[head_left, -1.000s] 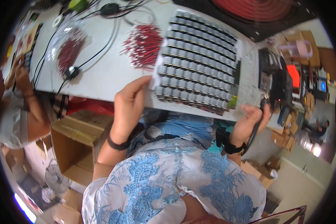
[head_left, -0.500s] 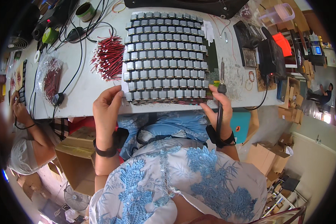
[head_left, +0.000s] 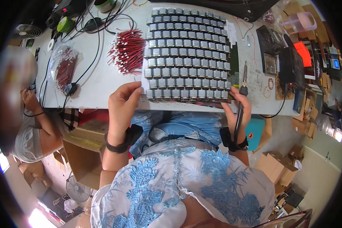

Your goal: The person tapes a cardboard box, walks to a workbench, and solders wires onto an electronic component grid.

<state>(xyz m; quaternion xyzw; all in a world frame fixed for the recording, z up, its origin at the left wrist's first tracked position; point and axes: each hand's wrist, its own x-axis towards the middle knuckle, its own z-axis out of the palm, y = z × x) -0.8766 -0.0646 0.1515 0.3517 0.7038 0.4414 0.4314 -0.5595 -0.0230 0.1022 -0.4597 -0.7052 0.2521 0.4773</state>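
Observation:
Rows of small silver metal-cased parts [head_left: 188, 53] stand packed closely on a white sheet [head_left: 144, 81] at the table's front edge. My left hand [head_left: 123, 102] is at the near left corner, its thumb and fingertips pinched on the white sheet's edge. At the near right corner my right hand [head_left: 239, 108] is closed around a soldering iron [head_left: 239, 117], tip pointing away from me. Its fingers and thumb also reach the corner of the stack; whether they grip it I cannot tell. A pile of red wires with white connectors [head_left: 127, 51] lies just left of the parts.
A clear bag of red wires [head_left: 64, 68] and black cables [head_left: 98, 49] lie further left. A black soldering station [head_left: 290, 66] stands right, its cord hanging past the table edge. A co-worker's hand [head_left: 30, 100] is at far left. A cardboard box [head_left: 83, 152] stands below the table.
The whole view has shifted, so the table and parts sit further right and slightly higher. Both hands keep their places at the corners. More of the co-worker at left has come into view.

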